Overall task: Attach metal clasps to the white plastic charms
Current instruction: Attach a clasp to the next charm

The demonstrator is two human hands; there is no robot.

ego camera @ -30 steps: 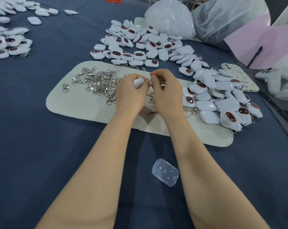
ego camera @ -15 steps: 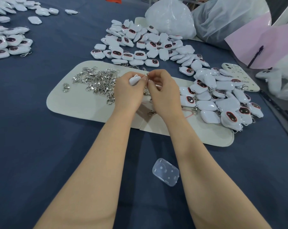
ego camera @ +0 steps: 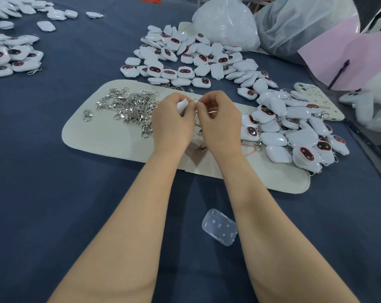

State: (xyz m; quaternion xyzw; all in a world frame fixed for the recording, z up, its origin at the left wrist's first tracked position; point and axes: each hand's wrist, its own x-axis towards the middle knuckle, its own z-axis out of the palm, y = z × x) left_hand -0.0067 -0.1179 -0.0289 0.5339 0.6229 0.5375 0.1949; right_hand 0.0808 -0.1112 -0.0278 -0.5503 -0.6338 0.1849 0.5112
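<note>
My left hand (ego camera: 174, 123) is closed around a white plastic charm (ego camera: 181, 107), only its top showing above the fingers. My right hand (ego camera: 220, 119) pinches a small metal clasp (ego camera: 195, 101) right against the charm; the fingertips of both hands meet there. Both hands hover over a cream mat (ego camera: 111, 138). A heap of loose metal clasps (ego camera: 130, 108) lies on the mat just left of my left hand. Piles of white charms sit behind the mat (ego camera: 191, 60) and at its right end (ego camera: 294, 132).
A clear plastic lid (ego camera: 219, 229) lies on the blue cloth between my forearms. More charms lie at far left (ego camera: 12, 57). White plastic bags (ego camera: 226, 22), a pink sheet with a pen (ego camera: 340, 71) and a phone case (ego camera: 314, 99) crowd the back right.
Both hands have shifted slightly left and closer together over the mat. The charm has turned in my left hand, and the clasp stays pinched against it.
</note>
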